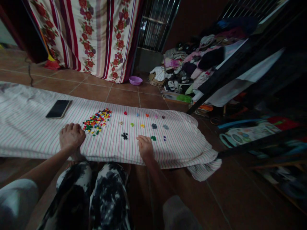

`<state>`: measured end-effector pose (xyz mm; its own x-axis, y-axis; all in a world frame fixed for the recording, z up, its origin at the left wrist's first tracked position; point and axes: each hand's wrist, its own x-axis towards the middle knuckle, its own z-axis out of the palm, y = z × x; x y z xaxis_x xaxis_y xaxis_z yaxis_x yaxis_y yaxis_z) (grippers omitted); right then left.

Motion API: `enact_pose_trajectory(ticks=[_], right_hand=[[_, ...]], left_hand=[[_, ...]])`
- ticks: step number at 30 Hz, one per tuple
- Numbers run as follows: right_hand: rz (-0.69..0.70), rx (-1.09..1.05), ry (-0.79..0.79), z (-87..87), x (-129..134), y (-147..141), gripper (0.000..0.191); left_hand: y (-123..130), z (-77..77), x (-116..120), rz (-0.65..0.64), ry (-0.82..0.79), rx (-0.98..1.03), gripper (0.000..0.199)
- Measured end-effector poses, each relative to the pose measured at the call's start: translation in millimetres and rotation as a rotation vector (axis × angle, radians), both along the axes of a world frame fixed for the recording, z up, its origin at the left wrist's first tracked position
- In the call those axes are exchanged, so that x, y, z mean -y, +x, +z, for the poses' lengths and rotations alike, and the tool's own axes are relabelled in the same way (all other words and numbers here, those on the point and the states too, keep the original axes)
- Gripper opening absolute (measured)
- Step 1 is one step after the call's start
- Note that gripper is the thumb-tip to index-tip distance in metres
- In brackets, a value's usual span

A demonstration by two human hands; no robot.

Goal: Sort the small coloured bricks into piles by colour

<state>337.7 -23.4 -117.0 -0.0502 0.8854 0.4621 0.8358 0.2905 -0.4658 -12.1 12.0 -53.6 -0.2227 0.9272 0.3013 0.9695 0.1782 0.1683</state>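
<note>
My left hand (72,135) leans on the striped cloth as a loose fist, with nothing showing in it. Right beside it lies a heap of small mixed-colour pieces (96,122), like beads. Farther right, my right hand (145,147) is low over the cloth, thumb and fingertips together; anything between them is too small to make out. It is between a black cluster (124,136) and a dark green cluster (153,138). Behind it sit small single-colour groups, among them yellow (142,125), lime green (132,124), dark grey (154,126), red (125,113) and orange (147,115).
A phone (59,109) lies on the left part of the long cloth-covered surface (31,127). Beyond it are a floral curtain (100,38), a purple basin (135,80) and a broom (51,62). Clothes (192,64) are piled at the back right, near a dark slanting post (203,99).
</note>
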Motion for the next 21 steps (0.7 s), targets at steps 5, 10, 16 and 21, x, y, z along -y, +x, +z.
enact_pose_trajectory(ticks=[5,10,16,21], right_hand=[[0.077,0.003,-0.009,1.7,-6.3,-0.4,0.029],[0.087,0.008,-0.019,1.0,-8.4,-1.4,0.027],[0.121,-0.06,0.001,-3.7,-6.6,2.3,0.026],[0.143,-0.082,0.025,-5.2,-7.5,2.8,0.027]], left_hand=[[-4.9,-6.7,-2.7,0.0,0.002,-0.022,0.036],[-7.6,-11.2,-6.0,0.003,-0.01,-0.081,0.034],[-6.3,-12.4,-7.3,0.026,-0.023,-0.078,0.035],[-7.7,-13.1,-6.9,0.016,-0.011,-0.052,0.036]])
